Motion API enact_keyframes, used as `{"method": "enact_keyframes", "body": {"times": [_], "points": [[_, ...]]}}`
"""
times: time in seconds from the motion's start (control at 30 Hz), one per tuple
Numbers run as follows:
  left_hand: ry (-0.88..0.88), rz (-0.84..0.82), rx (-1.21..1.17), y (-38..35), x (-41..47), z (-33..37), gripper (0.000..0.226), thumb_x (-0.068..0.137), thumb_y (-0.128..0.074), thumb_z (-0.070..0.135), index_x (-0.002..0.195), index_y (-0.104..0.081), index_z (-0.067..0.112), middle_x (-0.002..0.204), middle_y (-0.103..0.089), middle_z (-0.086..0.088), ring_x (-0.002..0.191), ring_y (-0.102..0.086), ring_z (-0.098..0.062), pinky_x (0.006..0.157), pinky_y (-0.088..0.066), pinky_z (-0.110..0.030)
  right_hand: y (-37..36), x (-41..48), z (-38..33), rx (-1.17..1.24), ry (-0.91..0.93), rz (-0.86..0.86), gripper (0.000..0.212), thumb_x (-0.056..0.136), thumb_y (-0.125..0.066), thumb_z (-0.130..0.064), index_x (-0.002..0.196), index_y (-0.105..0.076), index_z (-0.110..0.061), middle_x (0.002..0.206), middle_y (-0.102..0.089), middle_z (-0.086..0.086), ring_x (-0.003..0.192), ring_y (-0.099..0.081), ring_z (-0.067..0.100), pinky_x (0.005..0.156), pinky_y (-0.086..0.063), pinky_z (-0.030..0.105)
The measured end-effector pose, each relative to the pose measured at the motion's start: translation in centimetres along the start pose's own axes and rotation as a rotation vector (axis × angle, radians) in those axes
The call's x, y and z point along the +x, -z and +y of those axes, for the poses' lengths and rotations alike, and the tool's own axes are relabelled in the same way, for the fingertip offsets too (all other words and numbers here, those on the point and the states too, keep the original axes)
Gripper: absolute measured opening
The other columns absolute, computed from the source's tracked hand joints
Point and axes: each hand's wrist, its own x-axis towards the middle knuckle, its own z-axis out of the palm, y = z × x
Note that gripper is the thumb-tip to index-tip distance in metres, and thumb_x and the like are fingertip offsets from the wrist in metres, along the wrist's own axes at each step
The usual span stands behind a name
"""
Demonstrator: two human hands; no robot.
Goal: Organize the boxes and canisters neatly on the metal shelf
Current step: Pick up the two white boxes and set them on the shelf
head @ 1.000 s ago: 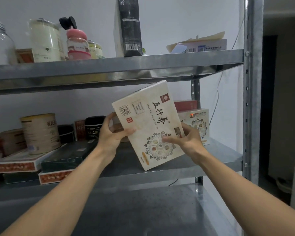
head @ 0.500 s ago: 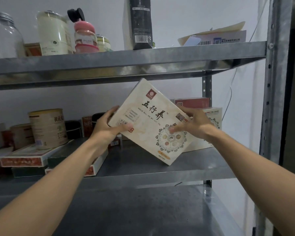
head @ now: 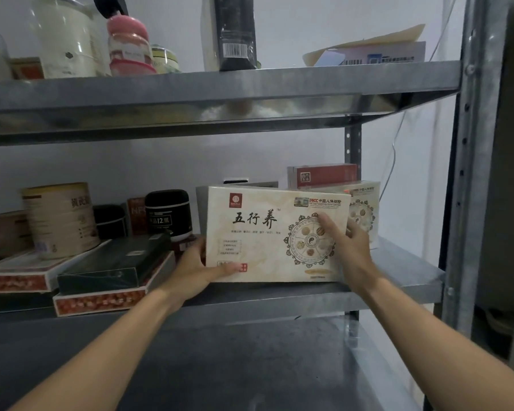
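Observation:
A large cream box (head: 267, 232) with black characters and a round emblem stands upright on its long edge on the middle metal shelf (head: 404, 271). My left hand (head: 199, 271) grips its lower left corner, thumb on the front. My right hand (head: 347, 250) holds its right edge, with the thumb across the emblem. Behind it on the right stands a matching cream box (head: 367, 209) with a red box (head: 324, 175) on top. A gold canister (head: 60, 218) and a black canister (head: 168, 213) stand to the left.
Flat boxes (head: 107, 277) are stacked at the shelf's left front. The upper shelf (head: 220, 87) carries jars, a pink bottle (head: 129, 46), a black pouch (head: 235, 31) and a flat carton (head: 377, 53). A steel upright (head: 475, 173) bounds the right side. A lower shelf (head: 220, 366) lies below.
The cream box has turned from tilted on a corner to level and upright, and now rests on the shelf. Both hands moved with it, and the view drew closer.

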Motion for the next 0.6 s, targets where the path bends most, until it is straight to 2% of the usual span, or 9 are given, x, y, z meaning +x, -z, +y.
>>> {"method": "enact_keyframes", "body": {"times": [0.1,0.2,0.3,0.37,0.4,0.47,0.53,0.6], "points": [[-0.004,-0.039,0.038,-1.8,0.5,0.1,0.068,0.067,-0.088,0.029,0.123,-0.050,0.039,0.108,-0.066,0.024,0.098,-0.060,0.008,0.083,-0.047,-0.013,0.8,0.1,0.4,-0.060,0.028,0.089,0.036,0.085,-0.073,-0.040,0.113,-0.068,-0.018,0.101,-0.077,-0.002,0.093,-0.074,0.017,0.081,-0.060,0.039],[0.018,-0.112,0.052,-3.4,1.1,0.1,0.062,0.072,-0.084,0.027,0.121,-0.048,0.040,0.105,-0.061,0.027,0.095,-0.055,0.011,0.075,-0.040,-0.007,2.3,0.8,0.1,-0.106,0.046,0.149,0.036,0.085,-0.072,-0.043,0.110,-0.069,-0.018,0.097,-0.077,-0.002,0.089,-0.075,0.016,0.076,-0.060,0.035],[0.050,-0.155,0.036,-4.5,1.7,0.0,0.045,0.079,-0.079,0.029,0.116,-0.054,0.038,0.102,-0.062,0.027,0.095,-0.054,0.010,0.083,-0.041,-0.013,3.9,1.3,-0.2,-0.135,0.069,0.172,0.036,0.086,-0.071,-0.041,0.110,-0.070,-0.014,0.097,-0.077,0.001,0.086,-0.075,0.017,0.066,-0.060,0.028],[0.074,-0.152,-0.028,-4.7,2.0,0.4,0.027,0.084,-0.069,0.039,0.110,-0.063,0.033,0.104,-0.070,0.016,0.098,-0.062,0.000,0.095,-0.046,-0.026,5.0,1.7,-0.4,-0.166,0.076,0.181,0.034,0.087,-0.071,-0.042,0.107,-0.070,-0.014,0.094,-0.077,0.001,0.084,-0.075,0.018,0.067,-0.061,0.031],[0.086,-0.131,-0.093,-4.8,2.3,0.6,0.031,0.085,-0.063,0.046,0.110,-0.067,0.027,0.104,-0.073,0.007,0.099,-0.066,-0.010,0.097,-0.048,-0.033,5.6,1.9,-0.5,-0.176,0.074,0.187,0.033,0.087,-0.070,-0.042,0.106,-0.070,-0.015,0.093,-0.078,0.001,0.084,-0.075,0.019,0.069,-0.061,0.034],[0.124,-0.022,-0.237,-4.8,3.2,0.6,0.047,0.085,-0.054,0.056,0.108,-0.070,0.018,0.100,-0.075,-0.006,0.097,-0.069,-0.024,0.087,-0.053,-0.040,6.5,2.2,-0.7,-0.175,0.077,0.204,0.030,0.087,-0.070,-0.041,0.104,-0.069,-0.016,0.094,-0.077,0.002,0.083,-0.075,0.020,0.069,-0.061,0.035],[0.140,0.106,-0.323,-4.8,4.0,0.3,0.040,0.092,-0.053,0.051,0.108,-0.068,0.017,0.097,-0.074,-0.011,0.090,-0.068,-0.025,0.073,-0.052,-0.035,7.2,2.4,-0.8,-0.155,0.077,0.209,0.028,0.088,-0.071,-0.038,0.103,-0.069,-0.016,0.093,-0.077,0.003,0.082,-0.075,0.020,0.065,-0.061,0.032],[0.124,0.156,-0.324,-5.0,4.8,-0.2,0.028,0.092,-0.061,0.038,0.112,-0.066,0.019,0.103,-0.073,-0.011,0.088,-0.068,-0.022,0.069,-0.052,-0.031,7.3,2.4,-0.9,-0.139,0.072,0.208,0.025,0.088,-0.071,-0.037,0.101,-0.070,-0.015,0.089,-0.078,0.002,0.080,-0.075,0.020,0.061,-0.060,0.029]]}}
